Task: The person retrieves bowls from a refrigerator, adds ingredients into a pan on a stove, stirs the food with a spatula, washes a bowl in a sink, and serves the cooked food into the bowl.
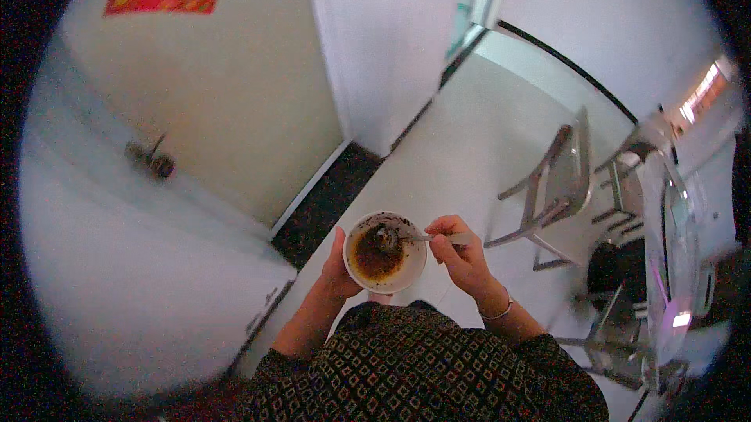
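Observation:
A round white bowl (415, 266) is held in front of my body, with my left hand (339, 266) gripping its left side. Brown liquid (375, 258) with dark bits lies in the bowl, and more dark bits cling to the inner wall. My right hand (460, 252) pinches the handle of a metal spoon (415, 238); the spoon's head rests in the bowl's contents near the far side. A bracelet circles my right wrist.
A closed pale door (234, 82) with a dark handle (158, 164) stands ahead on the left, above a dark threshold (328, 205). Chairs (545, 193) and a table with a shiny transparent cover (675, 258) are at the right. White walls border the pale floor.

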{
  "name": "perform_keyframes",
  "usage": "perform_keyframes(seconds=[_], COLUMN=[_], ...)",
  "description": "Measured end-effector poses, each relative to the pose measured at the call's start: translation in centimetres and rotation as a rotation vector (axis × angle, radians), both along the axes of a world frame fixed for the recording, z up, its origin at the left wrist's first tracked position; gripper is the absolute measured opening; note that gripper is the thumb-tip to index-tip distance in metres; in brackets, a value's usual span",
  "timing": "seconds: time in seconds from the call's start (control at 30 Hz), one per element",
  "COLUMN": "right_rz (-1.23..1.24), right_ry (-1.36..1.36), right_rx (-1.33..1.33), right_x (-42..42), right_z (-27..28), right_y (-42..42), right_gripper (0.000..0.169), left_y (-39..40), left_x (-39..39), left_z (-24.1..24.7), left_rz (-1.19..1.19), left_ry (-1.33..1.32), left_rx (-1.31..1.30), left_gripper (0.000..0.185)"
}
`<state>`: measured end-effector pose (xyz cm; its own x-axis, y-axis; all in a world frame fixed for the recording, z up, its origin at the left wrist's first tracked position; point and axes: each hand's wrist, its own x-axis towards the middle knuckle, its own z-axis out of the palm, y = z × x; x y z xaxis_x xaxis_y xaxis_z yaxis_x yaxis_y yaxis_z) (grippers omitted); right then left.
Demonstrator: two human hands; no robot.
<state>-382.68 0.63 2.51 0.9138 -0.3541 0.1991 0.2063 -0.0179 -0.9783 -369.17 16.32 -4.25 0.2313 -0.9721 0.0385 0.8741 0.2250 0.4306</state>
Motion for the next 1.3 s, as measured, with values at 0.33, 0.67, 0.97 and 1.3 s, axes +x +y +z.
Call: perform_keyframes(seconds=[0.33,0.67,0.97,1.3], right_rz=[-0.238,-0.402,-0.692,-0.779], right_ry=[0.204,0.23,0.185,0.021], right_rx=[-0.017,0.076,0.176,0.161], right_x=[1.7,6.3,17.1,25.4], right_z=[-2.6,-4.7,-5.2,-4.2], right_y=[-14.4,-36.0,-55.4,-77.4], right_gripper=[0.035,0.042,0.043,0.044], left_y=[-19.5,-44.2,-64.3,-89.5], left_x=[5.0,10.3,20.8,27.2], left_z=[-0.4,0.7,-4.0,0.8], left_rz=[-0.43,-0.571,-0.708,-0.661], left_ry=[-0.189,-0.216,-0.101,-0.3], left_rx=[0.208,0.307,-0.045,-0.085], left_gripper=[0.074,0.074,0.061,0.08])
